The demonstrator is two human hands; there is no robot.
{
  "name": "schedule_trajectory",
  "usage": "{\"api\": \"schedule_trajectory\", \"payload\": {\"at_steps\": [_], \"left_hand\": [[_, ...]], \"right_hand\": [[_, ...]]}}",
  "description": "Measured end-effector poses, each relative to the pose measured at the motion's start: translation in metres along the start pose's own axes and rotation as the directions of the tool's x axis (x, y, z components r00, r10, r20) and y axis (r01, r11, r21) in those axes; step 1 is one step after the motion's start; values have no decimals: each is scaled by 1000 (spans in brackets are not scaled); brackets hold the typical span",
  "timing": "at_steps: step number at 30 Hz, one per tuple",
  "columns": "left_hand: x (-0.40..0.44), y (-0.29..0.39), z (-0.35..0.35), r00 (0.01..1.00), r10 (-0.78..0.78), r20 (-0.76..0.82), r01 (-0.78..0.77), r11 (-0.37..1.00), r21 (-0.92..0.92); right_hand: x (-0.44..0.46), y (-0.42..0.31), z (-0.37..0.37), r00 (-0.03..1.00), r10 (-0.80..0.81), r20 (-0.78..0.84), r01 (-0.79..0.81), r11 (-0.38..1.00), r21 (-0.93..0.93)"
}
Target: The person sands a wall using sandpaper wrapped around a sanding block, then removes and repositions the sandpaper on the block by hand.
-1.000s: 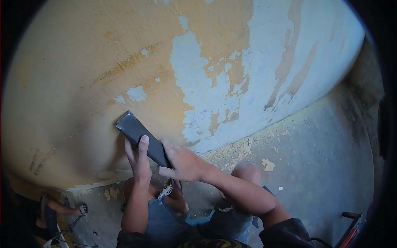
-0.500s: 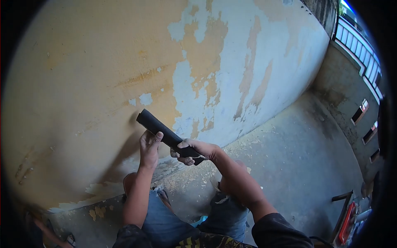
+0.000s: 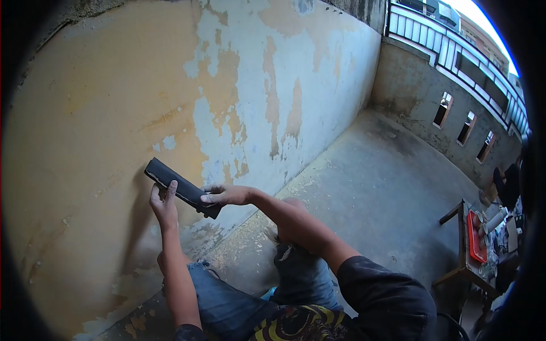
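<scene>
A dark, flat, folded or rolled sheet (image 3: 183, 188) is held slanting in front of the wall, with a pale, ragged line along its lower edge. My left hand (image 3: 165, 203) grips its lower side near the upper left end, thumb over the front. At the lower right end, my right hand (image 3: 223, 196) is closed around it, with pale dust on the fingers. Behind it, the wall (image 3: 108, 113) has yellowish paint with peeled, pale blue-white patches. Whether the sheet touches the wall cannot be told.
Paint flakes lie on the grey floor (image 3: 364, 187) along the wall's foot. A wooden table (image 3: 467, 267) with a red tray (image 3: 476, 237) and clutter stands at the right. Behind are a low wall with slots and a metal railing (image 3: 449, 48). Part of a person (image 3: 506, 184) shows at the right edge.
The view has swung up and right, bringing the railing, low wall and table into sight. The sheet's angle has changed, and my right hand has shifted its hold at the lower end.
</scene>
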State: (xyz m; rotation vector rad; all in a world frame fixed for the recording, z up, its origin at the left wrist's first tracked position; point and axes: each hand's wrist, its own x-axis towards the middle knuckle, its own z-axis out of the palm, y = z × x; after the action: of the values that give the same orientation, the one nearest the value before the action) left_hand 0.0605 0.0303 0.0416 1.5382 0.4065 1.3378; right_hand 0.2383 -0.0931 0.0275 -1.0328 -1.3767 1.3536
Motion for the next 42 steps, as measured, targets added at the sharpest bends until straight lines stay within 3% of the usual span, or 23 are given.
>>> {"api": "schedule_trajectory", "payload": {"at_steps": [5, 7, 9, 11, 13, 14, 16, 17, 18, 19, 20, 23, 27, 29, 31, 33, 35, 37, 39, 42], "left_hand": [[-6, -2, -6, 995, 52, 82, -55, 998, 39], [-3, 4, -11, 997, 61, 43, -63, 996, 64], [1, 21, -27, 996, 28, 79, -36, 993, 111], [-8, 52, -40, 983, 41, 178, -77, 976, 204], [-27, 64, -71, 995, -41, 87, 11, 946, 323], [-38, 54, -97, 997, -71, 32, 56, 942, 331], [-85, 6, -160, 953, -211, -219, 249, 954, 167], [-121, -28, -197, 903, -268, -337, 316, 944, 97], [-163, -68, -235, 775, -377, -507, 492, 864, 109], [-210, -73, -225, 688, -320, -651, 631, 707, 318], [-264, -93, -219, 771, -410, -487, 517, 850, 104], [-292, -89, -192, 732, -479, -485, 584, 807, 84], [-337, -80, -122, 692, -556, -461, 641, 767, 39], [-359, -68, -122, 683, -589, -433, 656, 755, 8], [-323, -111, -75, 682, -634, -365, 669, 742, -38], [-324, -109, -71, 649, -700, -298, 709, 698, -94], [-339, -91, -90, 618, -739, -268, 730, 666, -154], [-349, -81, -78, 606, -757, -245, 732, 651, -201], [-362, -80, -61, 594, -778, -206, 740, 628, -241], [-343, -114, -46, 598, -794, -107, 745, 600, -293]], "right_hand": [[20, 16, 10, 995, 76, -58, -83, 989, -123], [28, 8, 21, 989, -149, -16, 141, 963, -230], [32, 0, 23, 992, -119, 32, 122, 983, -135], [40, 13, 23, 976, -216, 16, 215, 962, -168], [33, 24, 25, 973, -231, -31, 230, 973, -14], [31, 33, 18, 976, -218, -15, 218, 976, -23], [32, 58, -4, 980, -199, 23, 199, 980, -15], [31, 71, -11, 978, -204, 31, 205, 979, -5], [28, 80, -14, 982, -189, -3, 189, 981, 30], [26, 89, -19, 984, -173, -36, 175, 983, 56], [28, 102, -22, 986, -166, -25, 168, 982, 92], [32, 133, -34, 996, -94, 13, 91, 984, 155], [58, 158, -45, 955, 128, 266, -137, 990, 16], [69, 166, -45, 937, 82, 339, -107, 993, 56], [72, 182, -49, 923, 143, 358, -155, 988, 4], [68, 191, -51, 915, 225, 336, -246, 969, 21], [74, 199, -57, 804, 333, 492, -387, 922, 10], [72, 204, -59, 829, 238, 505, -298, 954, 40], [64, 198, -55, 798, 340, 497, -348, 934, -81], [66, 214, -62, 824, 339, 454, -316, 940, -128]]}}
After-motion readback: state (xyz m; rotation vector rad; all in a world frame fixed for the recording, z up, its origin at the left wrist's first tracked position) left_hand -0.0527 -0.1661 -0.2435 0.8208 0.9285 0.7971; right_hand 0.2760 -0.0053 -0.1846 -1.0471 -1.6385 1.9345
